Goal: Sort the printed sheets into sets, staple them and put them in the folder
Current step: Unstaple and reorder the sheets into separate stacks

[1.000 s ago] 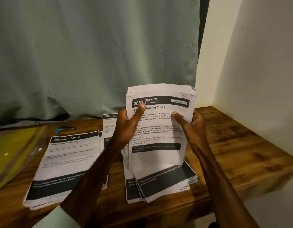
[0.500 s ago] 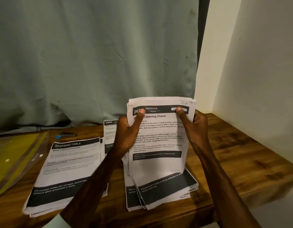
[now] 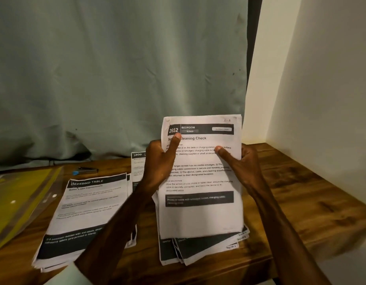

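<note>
Both hands grip one bundle of printed sheets (image 3: 200,214) from either side. The left hand (image 3: 158,163) holds its left edge with the thumb laid across the front. The right hand (image 3: 242,164) holds the right edge, thumb also on the front. The bundle stands tilted up towards the camera, and its top sheet is headed "2652 BEDROOM". Its lower edge sits over a fanned pile (image 3: 200,250) lying near the front of the wooden surface (image 3: 305,194); whether the two touch cannot be told.

At the far left a translucent folder (image 3: 23,194) with yellow showing through lies flat, partly out of view. What it holds cannot be made out.

Bare wood stretches to the right of the hands up to the surface's right edge, which runs close beside the pale wall (image 3: 322,89). The fanned pile reaches almost to the near edge. A grey-green curtain (image 3: 116,79) hangs along the far side.

Three piles lie on the surface. The fanned one is under the bundle, a large pile headed "DRESSING TABLE" (image 3: 87,212) is to the left, and a pile marked "3800" (image 3: 137,164) is behind it, partly hidden by the left hand. With the held bundle that makes four groups of sheets, and there is one folder. One small dark object with a blue end (image 3: 86,171) lies far left, between the folder and the curtain.
</note>
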Demonstrator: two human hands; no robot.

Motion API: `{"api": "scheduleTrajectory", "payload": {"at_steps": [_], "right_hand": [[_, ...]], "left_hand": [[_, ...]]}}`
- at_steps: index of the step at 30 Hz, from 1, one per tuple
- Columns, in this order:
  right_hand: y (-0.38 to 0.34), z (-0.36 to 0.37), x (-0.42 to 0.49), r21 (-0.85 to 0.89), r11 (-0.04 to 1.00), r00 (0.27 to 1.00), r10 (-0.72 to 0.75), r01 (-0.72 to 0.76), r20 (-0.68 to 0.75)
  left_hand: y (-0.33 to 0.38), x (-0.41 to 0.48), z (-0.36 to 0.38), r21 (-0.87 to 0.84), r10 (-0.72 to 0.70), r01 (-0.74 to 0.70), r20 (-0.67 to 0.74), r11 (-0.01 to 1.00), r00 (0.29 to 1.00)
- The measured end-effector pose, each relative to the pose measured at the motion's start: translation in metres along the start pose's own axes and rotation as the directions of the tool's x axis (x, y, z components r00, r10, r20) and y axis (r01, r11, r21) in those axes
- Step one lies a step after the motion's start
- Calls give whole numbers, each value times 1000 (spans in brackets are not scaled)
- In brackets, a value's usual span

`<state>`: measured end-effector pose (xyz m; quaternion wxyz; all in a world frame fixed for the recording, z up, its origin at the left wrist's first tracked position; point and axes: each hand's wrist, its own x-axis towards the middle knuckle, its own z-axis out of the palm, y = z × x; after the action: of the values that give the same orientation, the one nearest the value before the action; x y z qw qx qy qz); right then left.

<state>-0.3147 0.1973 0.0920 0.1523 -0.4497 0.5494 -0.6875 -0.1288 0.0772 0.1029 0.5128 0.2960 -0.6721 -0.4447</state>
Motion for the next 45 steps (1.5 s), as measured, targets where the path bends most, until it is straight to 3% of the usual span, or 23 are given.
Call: {"api": "scheduleTrajectory", "payload": {"at_steps": [5, 6, 8, 10, 14, 17, 19, 25, 29, 31, 40, 45], "right_hand": [[21, -4, -14, 110, 966, 967, 222, -235, 122], [32, -3, -21, 114, 950, 951, 272, -289, 146], [58, -1, -35, 78, 926, 918, 351, -370, 182], [79, 4, -47, 50, 906, 892, 402, -420, 206], [103, 14, -55, 41, 880, 863, 454, -473, 222], [113, 18, -55, 40, 867, 854, 479, -496, 203], [118, 19, -52, 25, 869, 859, 482, -493, 173], [129, 20, -51, -14, 871, 860, 487, -490, 152], [127, 22, -52, -14, 865, 847, 495, -502, 195], [128, 23, -52, -18, 864, 844, 496, -503, 205], [135, 21, -51, -64, 869, 843, 491, -490, 219], [139, 20, -52, -71, 877, 848, 479, -476, 228]], "left_hand": [[-34, -13, -12, 118, -169, 155, 117, 981, 979], [-46, -18, -13, 219, -142, 123, 76, 968, 987], [-69, -27, -11, 508, 42, -9, -53, 861, 998], [-82, -32, -5, 639, 254, -176, -31, 748, 967], [-93, -22, 22, 613, 347, -414, 233, 673, 908], [-104, -13, 41, 614, 235, -461, 415, 640, 879], [-114, -6, 49, 584, 214, -475, 460, 658, 862], [-145, -10, 54, 557, 290, -479, 396, 679, 871], [-157, -11, 46, 453, 308, -399, 263, 797, 914], [-154, -9, 44, 427, 345, -414, 233, 803, 909], [-154, -4, 34, 258, 405, -461, 244, 849, 881], [-161, -1, 36, 285, 442, -509, 269, 812, 856]]}}
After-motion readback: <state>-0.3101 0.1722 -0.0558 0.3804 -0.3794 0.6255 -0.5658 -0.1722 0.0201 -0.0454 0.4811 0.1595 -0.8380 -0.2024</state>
